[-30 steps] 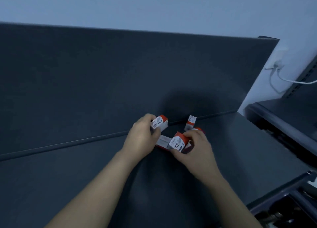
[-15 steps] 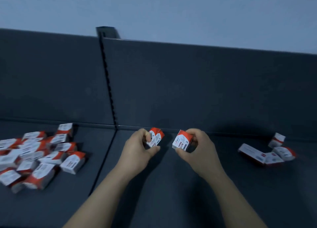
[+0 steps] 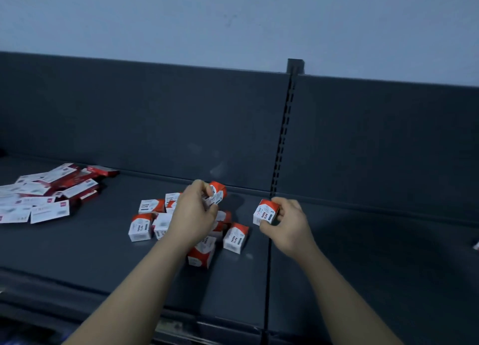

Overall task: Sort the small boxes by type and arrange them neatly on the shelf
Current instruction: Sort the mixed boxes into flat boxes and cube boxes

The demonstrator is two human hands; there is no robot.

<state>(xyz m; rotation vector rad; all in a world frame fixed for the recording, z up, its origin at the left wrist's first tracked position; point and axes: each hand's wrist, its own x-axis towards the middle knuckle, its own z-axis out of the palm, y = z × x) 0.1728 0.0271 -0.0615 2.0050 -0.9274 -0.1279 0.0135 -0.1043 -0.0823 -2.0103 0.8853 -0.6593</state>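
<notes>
My left hand grips a small red-and-white paper-clip box, held above a loose cluster of several like boxes on the dark shelf. My right hand holds a second paper-clip box just over the seam between two shelf sections. At the far left lies a heap of flatter, longer red-and-white boxes. One box of the cluster stands between my two hands, and another lies partly under my left forearm.
A slotted upright post divides the dark back panel. The shelf seam runs down from it to the front edge. A box corner shows at the right border. The pale wall rises behind the shelf.
The view has swung left along the shelf with both hands carrying their boxes. The cluster of small boxes now lies under my left hand, and the boxes on the right have left the frame.
</notes>
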